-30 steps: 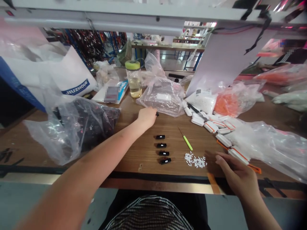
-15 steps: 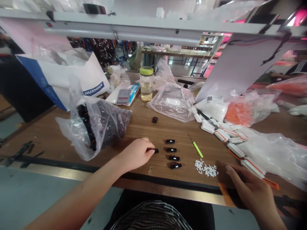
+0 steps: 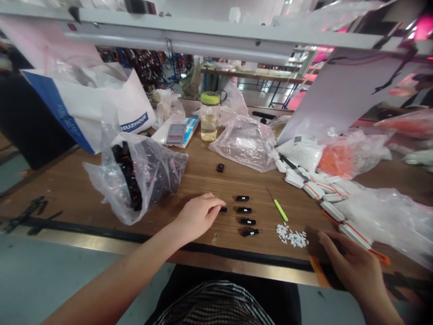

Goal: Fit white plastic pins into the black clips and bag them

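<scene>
The small black piece (image 3: 223, 209) is at the fingertips of my left hand (image 3: 198, 217), just over the front half of the wooden surface (image 3: 196, 167), near the middle of its width; my thumb and forefinger are pinched together on it, with only its end showing. Just beside it, to the right, four black blocks (image 3: 248, 221) lie in a column running toward the front edge, white marks on their upper faces. Another black block (image 3: 220, 168) lies apart, farther from the front edge. Right of the column is a pick (image 3: 280, 210) with a green handle, its thin point toward the back edge, and nearer the front edge a loose scatter of white pegs (image 3: 293, 237). My right hand (image 3: 358, 262) is by the front edge toward the right, thumb raised and fingers loosely bent; I cannot tell whether it has hold of anything. Beyond it, white cases (image 3: 313, 190), some trimmed in orange, trail along the right side. To the left, a clear bag (image 3: 162, 174) of dark parts sits open, and toward the back edge stands a bottle (image 3: 209, 119) with a green lid.
</scene>
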`<state>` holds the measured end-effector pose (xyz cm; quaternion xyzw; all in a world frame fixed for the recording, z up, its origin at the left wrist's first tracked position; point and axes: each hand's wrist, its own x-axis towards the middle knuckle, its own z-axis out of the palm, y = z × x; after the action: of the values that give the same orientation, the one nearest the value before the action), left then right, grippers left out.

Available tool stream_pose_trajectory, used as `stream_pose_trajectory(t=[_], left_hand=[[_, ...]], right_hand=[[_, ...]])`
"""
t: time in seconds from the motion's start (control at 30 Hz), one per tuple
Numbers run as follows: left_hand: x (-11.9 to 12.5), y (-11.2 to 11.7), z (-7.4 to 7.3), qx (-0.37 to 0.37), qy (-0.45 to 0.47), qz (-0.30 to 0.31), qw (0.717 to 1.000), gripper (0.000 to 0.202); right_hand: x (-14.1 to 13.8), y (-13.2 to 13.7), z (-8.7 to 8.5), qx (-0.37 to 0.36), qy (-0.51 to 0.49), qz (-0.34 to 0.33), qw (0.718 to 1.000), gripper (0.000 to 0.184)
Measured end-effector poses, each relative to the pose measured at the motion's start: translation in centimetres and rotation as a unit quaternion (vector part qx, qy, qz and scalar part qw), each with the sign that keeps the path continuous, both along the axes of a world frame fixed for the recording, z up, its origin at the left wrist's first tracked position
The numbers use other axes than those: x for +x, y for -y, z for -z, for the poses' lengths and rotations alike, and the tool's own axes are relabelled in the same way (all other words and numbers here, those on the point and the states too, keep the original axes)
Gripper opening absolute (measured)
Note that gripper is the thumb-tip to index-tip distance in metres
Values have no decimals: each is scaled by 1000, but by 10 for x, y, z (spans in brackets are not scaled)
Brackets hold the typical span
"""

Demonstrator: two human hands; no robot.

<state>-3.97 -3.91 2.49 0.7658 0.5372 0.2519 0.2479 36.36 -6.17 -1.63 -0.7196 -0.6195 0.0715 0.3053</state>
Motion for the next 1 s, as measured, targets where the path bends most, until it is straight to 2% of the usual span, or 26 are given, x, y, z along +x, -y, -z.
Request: stream_pose_trajectory(t=[0.17, 0.4, 0.63, 0.8, 1.0], left_hand=[[-2, 5, 7, 12, -5, 20, 1000, 26], [-6, -6, 13, 12, 0, 19, 1000, 24], [-5, -3, 11, -7, 18, 4, 1000, 28], [-3, 4, 10, -19, -28, 0, 999, 32], [-1, 8, 9, -10, -24, 7, 1000, 17]], right_hand=[[-13, 3, -10, -4, -19, -38, 999, 37], [-19, 7, -19, -34, -25, -135, 990, 25], [-22, 9, -26, -41, -6, -165, 985, 22], [-22, 11, -22, -40, 24, -162, 986, 23], [-21, 13, -19, -55, 41, -138, 988, 26]])
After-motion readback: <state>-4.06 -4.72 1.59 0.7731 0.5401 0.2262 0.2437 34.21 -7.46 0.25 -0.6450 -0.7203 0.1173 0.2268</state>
